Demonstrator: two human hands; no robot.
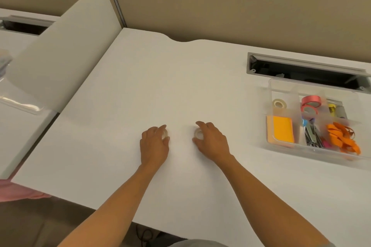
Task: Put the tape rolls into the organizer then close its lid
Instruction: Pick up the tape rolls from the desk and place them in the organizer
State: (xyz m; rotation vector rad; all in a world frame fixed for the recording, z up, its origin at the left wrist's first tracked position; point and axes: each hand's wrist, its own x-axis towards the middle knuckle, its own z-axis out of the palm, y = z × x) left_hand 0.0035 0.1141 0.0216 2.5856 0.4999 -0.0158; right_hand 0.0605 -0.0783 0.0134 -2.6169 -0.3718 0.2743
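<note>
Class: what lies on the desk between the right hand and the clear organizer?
Nothing: in the head view, bare white desk separates the right hand from the organizer.

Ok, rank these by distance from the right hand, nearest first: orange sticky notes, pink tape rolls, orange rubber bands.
From the right hand, head view:
1. Orange sticky notes, organizer's near-left compartment.
2. Pink tape rolls, rear middle.
3. Orange rubber bands, far right.

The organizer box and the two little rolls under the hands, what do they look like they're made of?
The organizer looks like clear hard plastic with a glossy finish: its contents show through the walls and the rim catches light. The roll at the left hand and the roll at the right hand look like clear or translucent tape, pale and shiny; whether their cores are plastic or card is too small to tell.
</note>
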